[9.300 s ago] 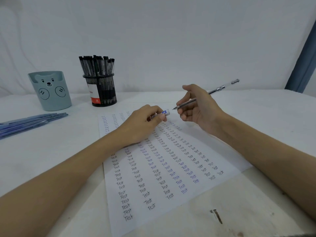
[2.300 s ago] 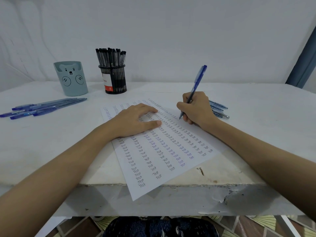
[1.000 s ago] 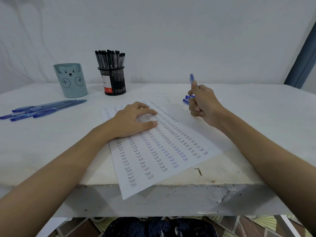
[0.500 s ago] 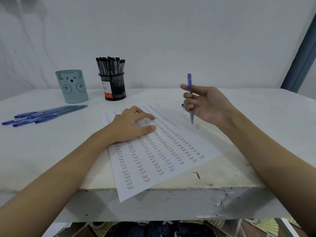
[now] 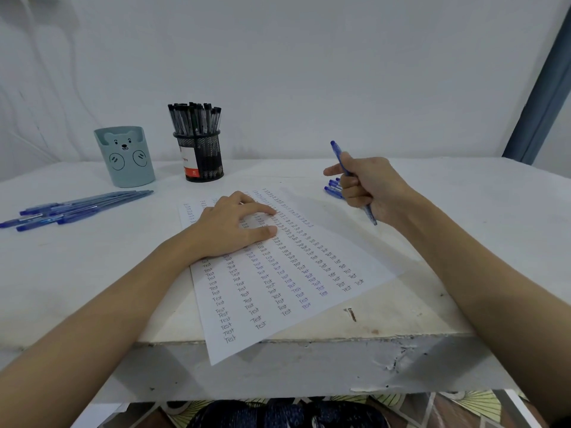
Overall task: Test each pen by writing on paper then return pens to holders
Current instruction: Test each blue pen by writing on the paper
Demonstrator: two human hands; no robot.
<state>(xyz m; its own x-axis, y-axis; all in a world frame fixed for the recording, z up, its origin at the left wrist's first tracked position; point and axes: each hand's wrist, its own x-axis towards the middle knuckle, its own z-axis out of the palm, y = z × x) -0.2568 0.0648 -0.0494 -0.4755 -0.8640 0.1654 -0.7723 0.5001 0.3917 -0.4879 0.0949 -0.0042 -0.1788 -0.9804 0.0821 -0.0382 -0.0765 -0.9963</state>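
**Blue pen held off the paper, right hand raised**

Containers: black mesh holder (image 5: 204, 159) stands at the far left of the bench (image 5: 463, 211), packed with upright black-capped pens (image 5: 195, 118). Just left of it, a teal bear-face cup (image 5: 126, 157); its contents cannot be seen from this angle.

Loose stock: a bundle of blue pens (image 5: 77, 208) lies flat on the bench at far left, near side of the teal cup. A second small cluster of blue pens (image 5: 333, 187) lies just behind the right hand, partly hidden by it.

Grip: right hand (image 5: 369, 188) is closed in a fist round a blue pen (image 5: 338, 154), index finger pointing left. The pen runs diagonally through the fist, cap end up and far, tip down and near, emerging below the hand. The tip hangs clear of the paper (image 5: 278, 273), to the right of the written columns. Left hand (image 5: 234, 227) lies flat, fingers straight, pressing the upper part of the sheet. The sheet carries columns of "Test" and its near corner overhangs the bench edge.

Change versus half a second ago: the pen was held loosely upright between open fingers; the fingers have now curled round it and the pen has tilted. Left hand unchanged.
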